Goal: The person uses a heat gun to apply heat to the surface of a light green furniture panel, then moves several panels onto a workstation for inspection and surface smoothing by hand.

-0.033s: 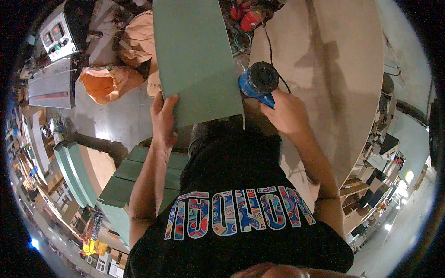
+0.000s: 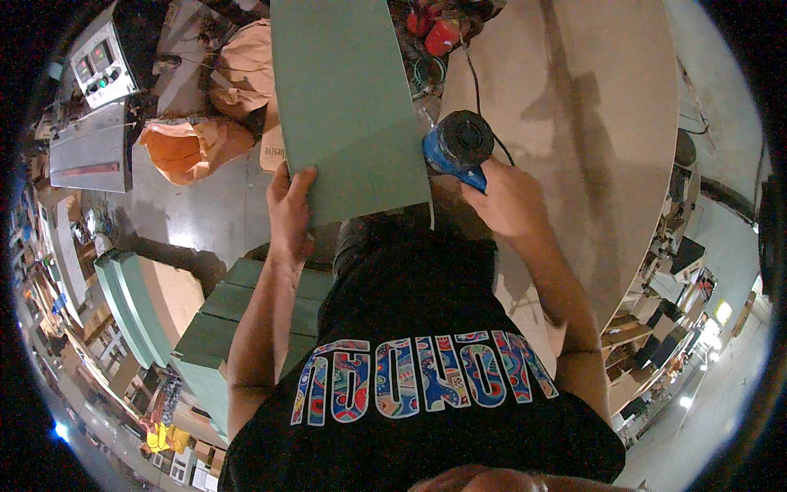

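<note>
A long flat green panel (image 2: pixel 348 115) stretches away from my body toward the top edge of the picture. My left hand (image 2: pixel 288 209) is closed on its near left edge, the thumb on the upper face and the other fingers largely hidden. In my right hand (image 2: pixel 510 201) is the handle of a blue heat gun (image 2: pixel 440 150) with a round black vented back. Its front end points left at the panel's right edge, and whether it touches is hard to see. A dark cord runs up from behind the gun.
A large tan board (image 2: pixel 566 148) fills the right side. Left of the panel are an open brown paper bag (image 2: pixel 197 152), a crumpled one (image 2: pixel 246 70) and a control box (image 2: pixel 102 66). Stacked green panels (image 2: pixel 238 307) lie by my left forearm. Red containers (image 2: pixel 443 37) stand beyond the gun.
</note>
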`<action>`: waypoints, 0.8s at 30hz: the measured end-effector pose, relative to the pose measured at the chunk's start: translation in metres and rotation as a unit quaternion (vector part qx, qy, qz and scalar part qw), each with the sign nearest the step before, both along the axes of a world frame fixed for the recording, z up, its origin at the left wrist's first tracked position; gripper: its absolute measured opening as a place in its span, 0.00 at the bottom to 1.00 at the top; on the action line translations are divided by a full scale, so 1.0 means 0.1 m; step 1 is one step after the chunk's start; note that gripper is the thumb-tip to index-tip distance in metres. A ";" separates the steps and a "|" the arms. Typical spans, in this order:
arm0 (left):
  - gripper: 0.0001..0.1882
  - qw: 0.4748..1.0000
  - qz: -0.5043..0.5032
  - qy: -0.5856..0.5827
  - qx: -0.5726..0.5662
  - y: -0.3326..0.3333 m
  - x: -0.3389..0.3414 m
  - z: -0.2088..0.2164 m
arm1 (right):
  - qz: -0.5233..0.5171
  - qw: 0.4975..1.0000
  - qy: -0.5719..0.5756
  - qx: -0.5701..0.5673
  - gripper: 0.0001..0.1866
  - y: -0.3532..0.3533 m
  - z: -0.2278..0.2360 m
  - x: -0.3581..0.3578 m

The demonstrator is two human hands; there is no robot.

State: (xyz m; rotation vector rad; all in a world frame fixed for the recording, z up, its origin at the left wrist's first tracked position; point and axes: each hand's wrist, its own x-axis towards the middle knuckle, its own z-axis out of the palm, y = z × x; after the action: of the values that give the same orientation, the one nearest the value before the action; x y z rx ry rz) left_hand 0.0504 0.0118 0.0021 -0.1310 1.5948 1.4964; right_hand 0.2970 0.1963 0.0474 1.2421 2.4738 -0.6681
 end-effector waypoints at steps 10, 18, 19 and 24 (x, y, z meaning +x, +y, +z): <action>0.15 1.000 -0.004 0.008 0.019 0.00 0.01 -0.11 | 0.017 0.999 0.038 0.024 0.19 -0.03 0.14 0.16; 0.16 0.999 -0.007 -0.004 0.032 0.01 0.03 -0.17 | 0.017 0.999 0.032 0.015 0.21 -0.04 0.28 0.25; 0.18 0.999 -0.015 -0.010 0.029 -0.02 0.00 -0.20 | 0.017 0.999 0.029 0.012 0.21 -0.03 0.30 0.27; 0.19 0.999 -0.031 -0.012 0.036 -0.03 0.01 -0.20 | 0.013 1.000 0.016 -0.001 0.21 -0.03 0.40 0.29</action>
State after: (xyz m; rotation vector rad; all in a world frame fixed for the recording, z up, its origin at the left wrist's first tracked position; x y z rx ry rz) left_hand 0.0510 0.0087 -0.0179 -0.0585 1.5108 1.4953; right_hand 0.3258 0.1929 0.0876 1.2051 2.5100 -0.6884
